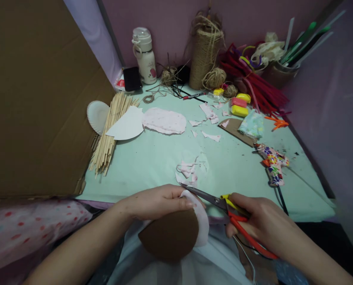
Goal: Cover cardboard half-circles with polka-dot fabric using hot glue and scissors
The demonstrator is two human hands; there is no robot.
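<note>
My left hand (164, 202) grips a brown cardboard cutout (172, 237) with a rounded edge, together with a pale fabric piece (203, 223) that sticks out past its right side. In my right hand (255, 215) are scissors (235, 217) with red and yellow handles. Their dark blades point left and lie at the top edge of the fabric, close to my left fingers. How far the blades are apart is hard to make out. Thin pale scraps (188, 170) lie on the table just beyond the blade tips.
Bamboo sticks (107, 138) and a white paper shape (127, 124) lie left. A floral glue gun (273, 162) rests right, near a cardboard piece (235, 130). At the back stand a bottle (146, 59) and a twine spool (204, 55). A large cardboard panel (39, 99) rises at left.
</note>
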